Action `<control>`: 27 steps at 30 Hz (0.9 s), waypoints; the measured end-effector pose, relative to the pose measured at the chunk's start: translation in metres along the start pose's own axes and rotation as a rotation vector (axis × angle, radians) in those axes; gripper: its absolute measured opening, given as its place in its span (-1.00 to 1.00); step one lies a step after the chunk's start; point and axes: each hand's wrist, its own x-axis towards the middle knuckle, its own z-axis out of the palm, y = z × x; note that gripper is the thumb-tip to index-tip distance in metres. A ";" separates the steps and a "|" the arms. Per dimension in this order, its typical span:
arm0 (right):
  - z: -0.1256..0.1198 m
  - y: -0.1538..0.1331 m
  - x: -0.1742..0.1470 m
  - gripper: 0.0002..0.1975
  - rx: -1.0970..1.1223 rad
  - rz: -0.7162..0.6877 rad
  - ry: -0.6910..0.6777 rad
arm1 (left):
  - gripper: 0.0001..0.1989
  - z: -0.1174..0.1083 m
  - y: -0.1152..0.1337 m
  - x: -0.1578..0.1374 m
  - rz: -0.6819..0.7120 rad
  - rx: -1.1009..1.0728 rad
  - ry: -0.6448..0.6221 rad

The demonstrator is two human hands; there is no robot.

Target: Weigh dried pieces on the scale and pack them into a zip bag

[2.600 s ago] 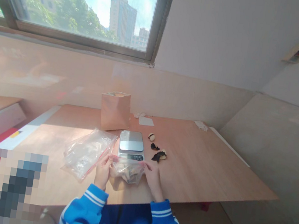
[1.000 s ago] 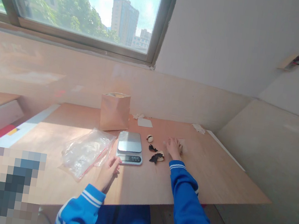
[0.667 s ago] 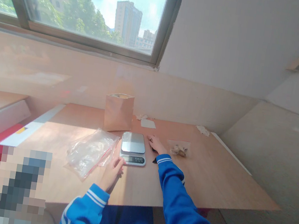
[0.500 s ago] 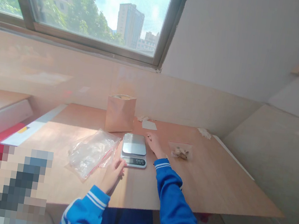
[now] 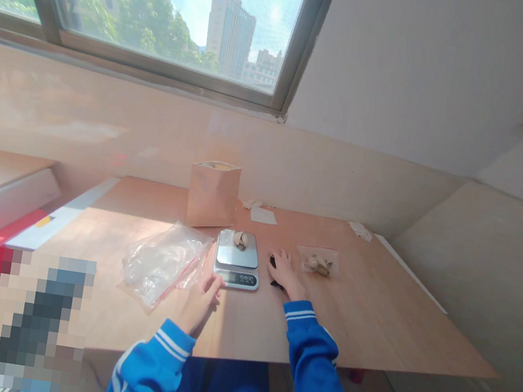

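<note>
A kitchen scale (image 5: 237, 256) with a steel plate and a dark display strip stands in front of me. A pale, curved, brownish piece (image 5: 240, 240), perhaps a dried mushroom, sits on the plate. My left hand (image 5: 201, 298) rests beside the scale's front left corner, its fingers loosely apart and the tips close to the edge. My right hand (image 5: 285, 273) lies palm down on the table, right of the scale. Its fingers bend over a small black object (image 5: 273, 261), mostly hidden beneath them. A clear bag (image 5: 318, 265) of similar pale pieces lies just right of that hand.
An upright brown paper bag (image 5: 213, 195) stands behind the scale. A large clear plastic bag (image 5: 163, 263) lies flat to the left. A white paper slip (image 5: 264, 216) and crumpled scraps (image 5: 359, 231) lie at the table's (image 5: 399, 328) back. A blurred patch covers the lower left.
The pale piece now lies on the scale's plate, which was bare before. My right hand has moved from the scale's right edge right and toward me, over the black object. My left hand stays put.
</note>
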 end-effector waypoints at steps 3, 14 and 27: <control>-0.001 0.011 -0.013 -0.66 0.013 0.027 -0.013 | -0.59 0.001 0.003 -0.002 -0.004 -0.006 0.004; -0.021 -0.065 0.010 -0.69 0.389 -0.292 0.018 | -0.59 -0.002 -0.001 0.001 0.015 0.017 0.008; 0.004 0.012 -0.064 -0.55 -0.101 0.276 0.158 | -0.56 -0.002 -0.003 0.002 0.026 0.002 0.044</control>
